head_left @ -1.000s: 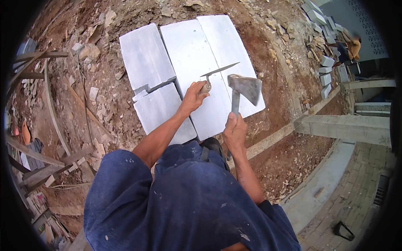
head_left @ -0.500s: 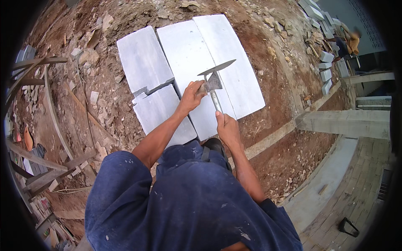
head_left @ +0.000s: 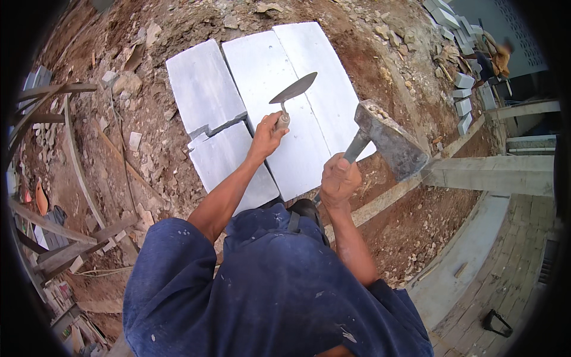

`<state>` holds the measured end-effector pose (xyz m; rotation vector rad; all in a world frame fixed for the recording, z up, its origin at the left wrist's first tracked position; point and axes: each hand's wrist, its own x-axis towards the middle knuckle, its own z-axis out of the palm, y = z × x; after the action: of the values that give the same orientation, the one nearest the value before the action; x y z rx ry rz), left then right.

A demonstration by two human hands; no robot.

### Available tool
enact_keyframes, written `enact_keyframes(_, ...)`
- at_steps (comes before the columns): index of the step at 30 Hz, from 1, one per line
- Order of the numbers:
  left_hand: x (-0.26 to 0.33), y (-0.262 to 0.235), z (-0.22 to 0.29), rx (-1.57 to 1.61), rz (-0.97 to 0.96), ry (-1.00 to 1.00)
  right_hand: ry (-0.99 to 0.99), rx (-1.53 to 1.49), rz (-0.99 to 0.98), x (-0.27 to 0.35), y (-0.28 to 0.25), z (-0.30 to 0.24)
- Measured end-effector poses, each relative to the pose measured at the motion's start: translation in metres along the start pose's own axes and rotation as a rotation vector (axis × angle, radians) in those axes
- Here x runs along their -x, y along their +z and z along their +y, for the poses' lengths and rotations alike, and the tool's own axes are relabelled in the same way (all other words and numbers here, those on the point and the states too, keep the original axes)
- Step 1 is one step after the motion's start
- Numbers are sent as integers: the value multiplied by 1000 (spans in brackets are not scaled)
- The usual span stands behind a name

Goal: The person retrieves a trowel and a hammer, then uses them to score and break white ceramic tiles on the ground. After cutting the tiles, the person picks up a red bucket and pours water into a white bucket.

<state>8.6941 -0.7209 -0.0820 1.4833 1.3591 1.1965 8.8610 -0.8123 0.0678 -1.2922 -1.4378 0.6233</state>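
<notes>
My left hand (head_left: 269,135) is closed around the short handle of a pointed trowel (head_left: 294,89), its blade standing over the white blocks. In my right hand (head_left: 341,180) is the handle of an axe (head_left: 389,140), its broad, worn metal head raised to the right of the blocks and toward me. Beneath both tools lie long white blocks (head_left: 315,65) side by side on the soil. The left block (head_left: 205,83) is broken across with a jagged, stepped crack, and its nearer piece (head_left: 238,166) lies close against the farther one.
Rubble and reddish soil (head_left: 143,35) surround the blocks. Wooden poles (head_left: 74,154) lean at the left. A concrete beam (head_left: 488,175) juts in from the right. Another person (head_left: 499,59) bends near stacked white blocks (head_left: 463,107) at the far right.
The axe has swung up and to the right, away from the trowel, its head now turned broadside. My left hand with the trowel has shifted slightly left.
</notes>
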Motion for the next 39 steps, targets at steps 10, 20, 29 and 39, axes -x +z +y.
enact_keyframes(10,0,-5,6,110,-10,-94,549,311,-364,5,-14,21)
enact_keyframes(20,34,-35,112,779,-334,-195,539,-440,-300,10,1,49)
enact_keyframes(29,42,-50,147,667,-217,-123,476,-641,-388,-7,15,24)
enact_keyframes(39,81,-94,133,361,45,-270,482,-690,-452,-12,2,33)
